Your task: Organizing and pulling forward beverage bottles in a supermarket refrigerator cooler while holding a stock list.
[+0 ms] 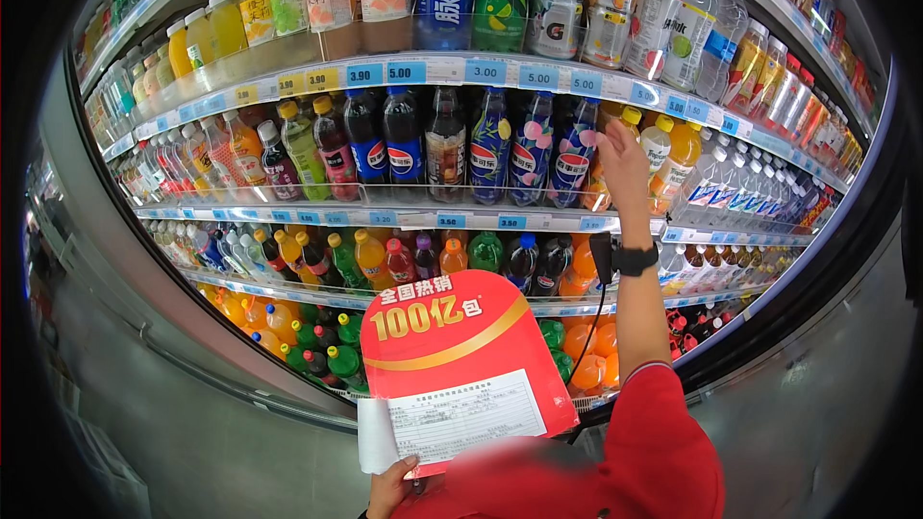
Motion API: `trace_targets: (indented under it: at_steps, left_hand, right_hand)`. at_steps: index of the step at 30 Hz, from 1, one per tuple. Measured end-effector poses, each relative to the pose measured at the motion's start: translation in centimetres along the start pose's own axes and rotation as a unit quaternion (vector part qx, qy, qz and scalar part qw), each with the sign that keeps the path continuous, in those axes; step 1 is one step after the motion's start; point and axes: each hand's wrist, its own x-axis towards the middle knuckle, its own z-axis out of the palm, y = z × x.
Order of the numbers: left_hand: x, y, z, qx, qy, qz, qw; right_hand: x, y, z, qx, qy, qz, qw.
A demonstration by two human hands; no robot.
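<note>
My left hand (393, 484) grips the bottom corner of a red cardboard sign (447, 346) with gold and white printing. A printed paper form (469, 414) lies on the sign, and its left pages are curled over. My right hand (621, 158) is raised to the middle drinks shelf, its fingers bent beside a yellow-capped juice bottle (631, 117). Whether the fingers touch a bottle is hard to see. Just left of that hand stands a dark blue Pepsi bottle (573, 155); on its right are Tropicana bottles (678, 158). A black wristband (634, 259) circles my right wrist.
A curved open drinks cooler fills the view, with price-tagged shelf edges (505, 220) and a clear front guard (425, 194). Large soda bottles (346, 367) lie in the bottom tier. A black cable (595, 324) hangs near my right forearm. Grey floor (238, 440) lies in front.
</note>
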Motion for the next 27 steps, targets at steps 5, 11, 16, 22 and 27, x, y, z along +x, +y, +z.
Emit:
trace_targets:
  at_steps: [5,11,16,22,27]
  left_hand:
    - [-1.1,-1.4,-1.4,0.057,0.083,-0.195,0.976]
    - [-1.5,-2.6,-2.3,0.165,0.042,-0.126,0.977]
    - [-1.8,0.0,-0.7,0.115,0.047,-0.142,0.982]
    - [-1.2,-2.0,-1.7,0.138,0.056,-0.2,0.968]
    - [-1.9,-4.3,-2.8,0.329,0.017,0.101,0.939]
  right_hand:
    - [4.3,-0.7,4.2,-0.088,0.004,0.032,0.996]
    - [5.4,1.0,5.6,-0.12,0.042,0.045,0.991]
    - [6.7,0.7,4.2,0.121,-0.172,0.185,0.96]
    - [7.2,0.7,3.6,-0.079,-0.178,0.127,0.973]
    - [5.9,0.6,3.7,-0.151,-0.013,-0.037,0.988]
